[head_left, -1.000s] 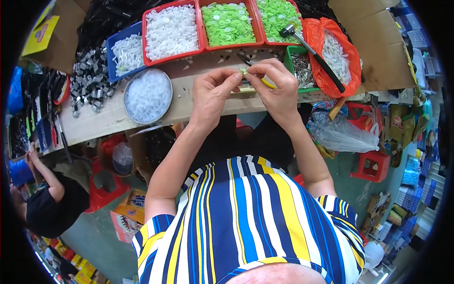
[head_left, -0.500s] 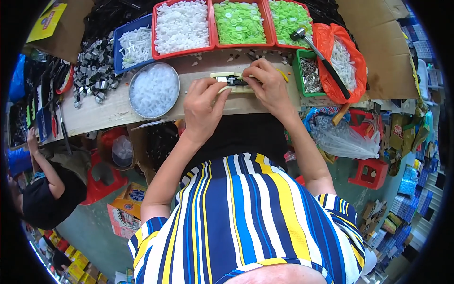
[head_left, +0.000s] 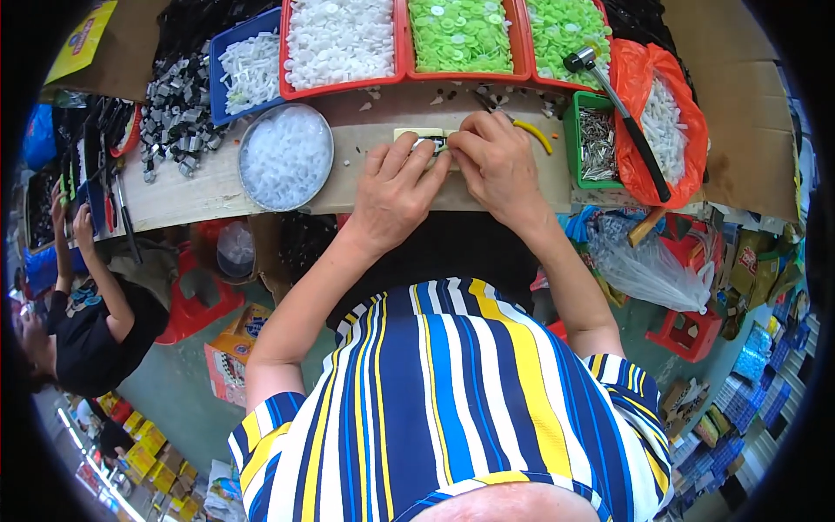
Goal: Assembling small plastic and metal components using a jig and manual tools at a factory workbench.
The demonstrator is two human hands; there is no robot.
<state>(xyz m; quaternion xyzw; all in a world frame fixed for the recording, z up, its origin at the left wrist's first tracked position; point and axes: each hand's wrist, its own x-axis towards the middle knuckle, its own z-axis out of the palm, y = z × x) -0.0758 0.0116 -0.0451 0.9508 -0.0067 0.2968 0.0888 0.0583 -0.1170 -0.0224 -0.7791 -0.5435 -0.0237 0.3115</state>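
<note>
Both hands meet over a small cream-coloured block (head_left: 406, 135) with black, white and shiny parts in its middle, lying on the bench near its front edge. My left hand (head_left: 396, 191) is closed on its left end, with the fingers bent over the top. My right hand (head_left: 503, 170) is pinched at its right end, the thumb and fingertips close to my left thumb. Whatever tiny piece is between the right fingertips is hidden. Beyond my right hand lie pliers with a yellow handle (head_left: 534, 135). To the left stands a round metal bowl (head_left: 329, 165) of translucent white plastic pieces.
Red trays (head_left: 405, 43) of white and green discs line the back, beside a blue tray (head_left: 215, 70). On the right are a green box (head_left: 574, 143) of metal pins, a red bag (head_left: 691, 165) and a hammer (head_left: 639, 135). A co-worker (head_left: 109, 331) works at left.
My hands have come closer together over the block, and my left fingers now cover more of it. The view has shifted slightly. The co-worker's hands have risen into sight.
</note>
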